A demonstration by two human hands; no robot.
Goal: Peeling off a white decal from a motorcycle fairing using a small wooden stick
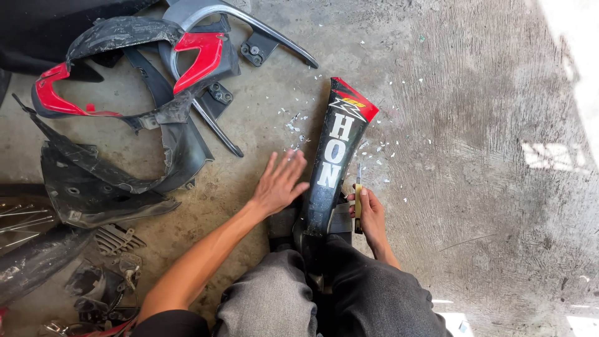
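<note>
A long black motorcycle body panel with white lettering and a red tip lies on the concrete floor, its near end between my knees. My left hand hovers flat, fingers spread, just left of the panel and holds nothing. My right hand grips a small utility knife with a yellow handle, blade pointing away, against the panel's right edge. Small white sticker scraps are scattered on the floor around the panel's far end.
A pile of black and red motorcycle fairing pieces and a grey grab rail lies at the upper left. More dark plastic parts sit at the lower left. My grey trouser legs fill the bottom centre.
</note>
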